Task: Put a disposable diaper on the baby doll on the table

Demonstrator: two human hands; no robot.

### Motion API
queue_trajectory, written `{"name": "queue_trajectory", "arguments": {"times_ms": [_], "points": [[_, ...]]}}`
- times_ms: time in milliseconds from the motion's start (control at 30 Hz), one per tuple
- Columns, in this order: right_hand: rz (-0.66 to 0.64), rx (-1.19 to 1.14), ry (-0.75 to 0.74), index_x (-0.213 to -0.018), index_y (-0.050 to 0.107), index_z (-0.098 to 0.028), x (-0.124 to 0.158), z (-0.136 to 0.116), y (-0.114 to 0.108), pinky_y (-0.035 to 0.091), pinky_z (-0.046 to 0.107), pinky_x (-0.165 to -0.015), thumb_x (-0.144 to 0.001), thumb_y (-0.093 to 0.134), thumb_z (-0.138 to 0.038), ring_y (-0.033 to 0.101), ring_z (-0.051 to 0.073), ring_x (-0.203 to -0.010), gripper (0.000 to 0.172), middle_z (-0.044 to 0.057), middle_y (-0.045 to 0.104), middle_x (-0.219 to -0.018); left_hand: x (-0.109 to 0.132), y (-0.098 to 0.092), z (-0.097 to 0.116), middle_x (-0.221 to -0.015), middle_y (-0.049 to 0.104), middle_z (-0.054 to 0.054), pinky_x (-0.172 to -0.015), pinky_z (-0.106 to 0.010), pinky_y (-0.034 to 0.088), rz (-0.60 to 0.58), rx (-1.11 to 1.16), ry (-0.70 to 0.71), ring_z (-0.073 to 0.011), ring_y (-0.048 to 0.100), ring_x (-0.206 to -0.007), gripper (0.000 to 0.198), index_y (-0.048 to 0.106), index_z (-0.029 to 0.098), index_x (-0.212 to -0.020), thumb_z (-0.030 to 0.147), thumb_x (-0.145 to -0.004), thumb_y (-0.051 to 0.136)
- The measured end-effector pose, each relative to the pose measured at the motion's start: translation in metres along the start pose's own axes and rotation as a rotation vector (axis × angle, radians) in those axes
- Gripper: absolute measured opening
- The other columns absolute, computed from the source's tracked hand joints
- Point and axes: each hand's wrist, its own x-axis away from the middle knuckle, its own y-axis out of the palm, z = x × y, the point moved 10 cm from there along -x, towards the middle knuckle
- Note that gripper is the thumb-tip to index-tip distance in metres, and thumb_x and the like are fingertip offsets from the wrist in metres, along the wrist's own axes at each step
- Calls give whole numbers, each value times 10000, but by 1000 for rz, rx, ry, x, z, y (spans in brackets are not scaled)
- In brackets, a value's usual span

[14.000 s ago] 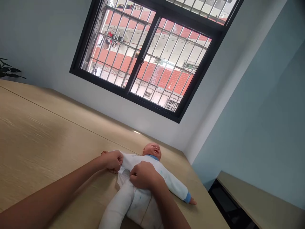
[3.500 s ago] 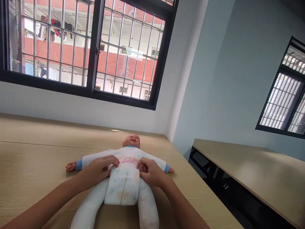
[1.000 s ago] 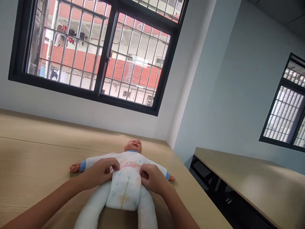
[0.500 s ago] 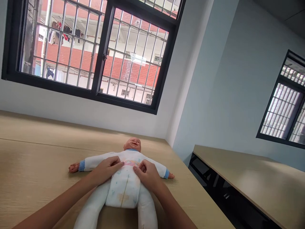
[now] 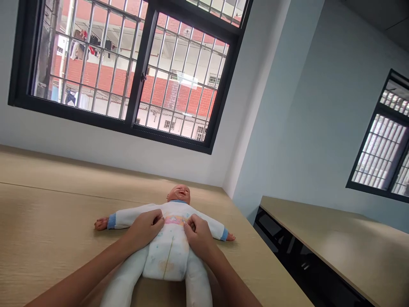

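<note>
A baby doll (image 5: 179,195) in a white suit with blue cuffs lies on its back on the wooden table (image 5: 47,213), arms spread, head toward the window. A white diaper (image 5: 166,256) with a coloured waistband covers its middle. My left hand (image 5: 145,228) is closed, pinching the diaper's left waist edge. My right hand (image 5: 198,234) is closed, fingers pinching the right waist edge. The two hands sit close together on the doll's belly.
A barred black-framed window (image 5: 134,72) fills the wall behind the table. A second wooden table (image 5: 335,247) stands to the right across a dark gap. Another window (image 5: 380,145) is on the right wall.
Both hands have moved inward along the diaper's waistband, from its sides toward the middle of the doll's belly. The doll has not moved.
</note>
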Motion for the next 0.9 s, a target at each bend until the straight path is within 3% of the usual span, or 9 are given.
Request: {"name": "queue_trajectory", "arguments": {"times_ms": [233, 400, 533, 700, 800, 900], "points": [[46, 27, 31, -729, 453, -202, -1, 13, -7, 305, 268, -614, -903, 496, -232, 444, 139, -640, 182, -31, 498, -644, 1, -9, -12, -668, 527, 23, -629, -289, 273, 46, -43, -41, -172, 484, -666, 177, 409, 219, -692, 268, -862, 416], [9, -144, 147, -758, 409, -222, -2, 30, -5, 373, 253, -570, -894, 457, -189, 509, 131, -559, 148, -38, 550, -607, 1, -15, -31, -634, 521, 25, -621, -283, 267, 66, -65, -76, -174, 483, -650, 184, 383, 224, -679, 267, -847, 444], [-11, -240, 261, -795, 387, -232, -2, 44, -2, 382, 233, -496, -891, 414, -142, 502, 119, -475, 134, -52, 569, -563, 2, -22, -43, -630, 530, 11, -617, -289, 244, 66, -219, -88, -180, 483, -636, 181, 358, 228, -669, 221, -812, 469], [24, -269, 282, -806, 377, -238, -3, 50, -6, 414, 243, -496, -892, 408, -164, 534, 137, -476, 118, -55, 556, -548, 8, -36, -46, -659, 561, -33, -613, -306, 217, 26, -456, -116, -207, 498, -641, 160, 378, 227, -666, 148, -769, 470], [63, -137, 269, -773, 383, -238, -4, 49, -21, 392, 255, -526, -873, 434, -175, 547, 153, -514, 129, -44, 535, -569, 15, -42, -55, -708, 587, -62, -619, -306, 267, -22, -513, -216, -237, 539, -658, 109, 449, 218, -684, 128, -721, 498], [169, 257, 165, -671, 391, -225, -5, 39, -53, 305, 262, -577, -796, 520, -134, 508, 156, -600, 201, -6, 531, -611, 21, -49, -73, -736, 589, -74, -657, -338, 347, -40, -506, -311, -255, 559, -668, 98, 489, 203, -698, 116, -688, 535]]}}
